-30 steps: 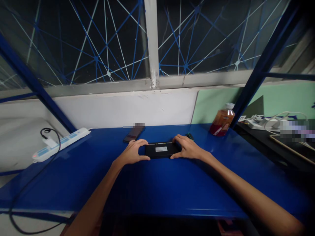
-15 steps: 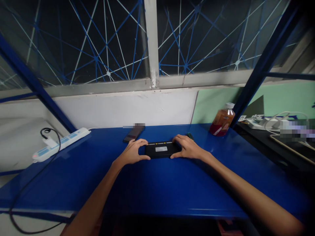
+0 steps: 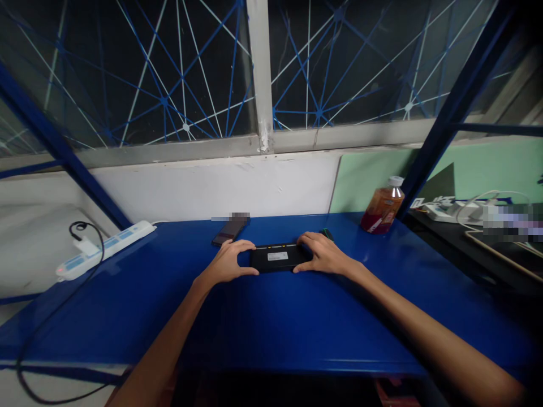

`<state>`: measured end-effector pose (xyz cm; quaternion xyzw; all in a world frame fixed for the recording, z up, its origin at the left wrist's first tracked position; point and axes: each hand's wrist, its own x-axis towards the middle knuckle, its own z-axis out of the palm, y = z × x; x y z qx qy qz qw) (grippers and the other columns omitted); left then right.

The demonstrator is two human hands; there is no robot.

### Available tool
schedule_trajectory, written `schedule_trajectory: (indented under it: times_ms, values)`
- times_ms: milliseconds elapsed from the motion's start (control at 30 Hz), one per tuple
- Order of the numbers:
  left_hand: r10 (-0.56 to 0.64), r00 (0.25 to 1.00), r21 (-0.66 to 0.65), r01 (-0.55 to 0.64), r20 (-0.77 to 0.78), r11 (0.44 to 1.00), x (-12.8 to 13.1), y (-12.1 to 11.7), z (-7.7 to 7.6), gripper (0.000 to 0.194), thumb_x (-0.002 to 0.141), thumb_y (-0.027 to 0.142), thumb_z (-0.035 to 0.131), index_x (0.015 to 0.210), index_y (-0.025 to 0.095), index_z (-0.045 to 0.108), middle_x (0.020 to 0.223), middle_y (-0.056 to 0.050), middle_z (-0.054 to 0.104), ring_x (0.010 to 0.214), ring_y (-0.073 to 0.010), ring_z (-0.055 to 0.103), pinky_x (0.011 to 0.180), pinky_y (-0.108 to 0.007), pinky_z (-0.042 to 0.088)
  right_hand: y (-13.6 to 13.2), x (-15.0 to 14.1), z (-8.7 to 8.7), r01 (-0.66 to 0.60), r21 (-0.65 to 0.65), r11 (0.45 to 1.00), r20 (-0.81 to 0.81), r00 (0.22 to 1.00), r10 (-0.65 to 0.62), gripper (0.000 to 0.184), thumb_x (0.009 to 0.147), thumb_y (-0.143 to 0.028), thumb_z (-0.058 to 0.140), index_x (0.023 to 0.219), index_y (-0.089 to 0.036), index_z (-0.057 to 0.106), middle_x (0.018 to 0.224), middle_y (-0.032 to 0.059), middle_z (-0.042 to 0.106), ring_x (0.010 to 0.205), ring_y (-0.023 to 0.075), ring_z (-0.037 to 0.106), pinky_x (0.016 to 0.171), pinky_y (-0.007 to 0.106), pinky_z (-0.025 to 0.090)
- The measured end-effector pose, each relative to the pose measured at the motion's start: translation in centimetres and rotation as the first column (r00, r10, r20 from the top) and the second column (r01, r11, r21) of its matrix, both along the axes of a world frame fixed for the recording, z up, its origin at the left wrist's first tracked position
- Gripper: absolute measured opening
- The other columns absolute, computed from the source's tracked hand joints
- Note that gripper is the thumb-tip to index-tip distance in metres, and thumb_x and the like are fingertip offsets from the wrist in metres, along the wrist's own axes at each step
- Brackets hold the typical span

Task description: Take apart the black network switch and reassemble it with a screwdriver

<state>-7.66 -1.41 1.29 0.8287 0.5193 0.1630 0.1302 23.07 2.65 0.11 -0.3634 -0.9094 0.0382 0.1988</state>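
Note:
A flat black rectangular box (image 3: 278, 263) with a white label and small yellow marks along its far edge lies on the blue table (image 3: 271, 322). My left hand (image 3: 231, 263) grips its left end, fingers at the far edge and thumb at the near edge. At the right end, my right hand (image 3: 320, 254) holds it the same way. Just beyond my left hand lies a dark phone-like slab (image 3: 231, 230). A small dark green item (image 3: 326, 233) peeks out behind my right hand, too small to name.
A white power strip (image 3: 106, 249) with a black cable (image 3: 46, 322) lies on the left. A bottle of reddish drink (image 3: 383, 208) stands at the back right. Blue metal posts (image 3: 445, 113) flank the table. Further right, white cables and adapters (image 3: 470, 212) cover a dark surface.

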Motion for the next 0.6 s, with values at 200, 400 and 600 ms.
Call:
schedule_trajectory:
  times_ms: [200, 400, 600]
  values:
    - [-0.010, 1.000, 0.015, 0.010, 0.013, 1.000, 0.02, 0.01, 0.01, 0.060, 0.067, 0.062, 0.068, 0.117, 0.029, 0.059, 0.129, -0.005, 0.057, 0.120, -0.0301, 0.050, 0.110, -0.053, 0.018, -0.17, -0.08, 0.14, 0.001, -0.030, 1.000, -0.017, 1.000, -0.001, 0.066, 0.068, -0.070, 0.062, 0.106, -0.017, 0.054, 0.102, 0.0135, 0.063, 0.093, 0.0298, 0.060, 0.078, 0.041, 0.046]
    - [-0.016, 1.000, 0.022, 0.016, 0.005, 1.000, -0.03, 0.01, -0.18, 0.057, 0.070, 0.062, 0.066, 0.118, 0.031, 0.058, 0.131, -0.004, 0.055, 0.121, -0.0313, 0.048, 0.110, -0.054, 0.019, -0.13, 0.00, 0.11, -0.015, -0.033, 0.999, -0.043, 0.999, 0.014, 0.066, 0.069, -0.067, 0.064, 0.112, -0.018, 0.052, 0.106, 0.0139, 0.063, 0.095, 0.0302, 0.060, 0.080, 0.042, 0.047]
    - [-0.010, 1.000, 0.020, 0.010, -0.015, 1.000, 0.00, -0.10, -0.29, 0.077, 0.072, 0.060, 0.065, 0.139, 0.035, 0.038, 0.138, -0.005, 0.049, 0.130, -0.0336, 0.039, 0.110, -0.055, 0.018, -0.06, 0.02, -0.25, -0.012, -0.021, 1.000, -0.047, 0.999, 0.011, 0.073, 0.069, -0.067, 0.064, 0.120, -0.017, 0.050, 0.110, 0.0157, 0.062, 0.099, 0.0310, 0.059, 0.083, 0.044, 0.046]
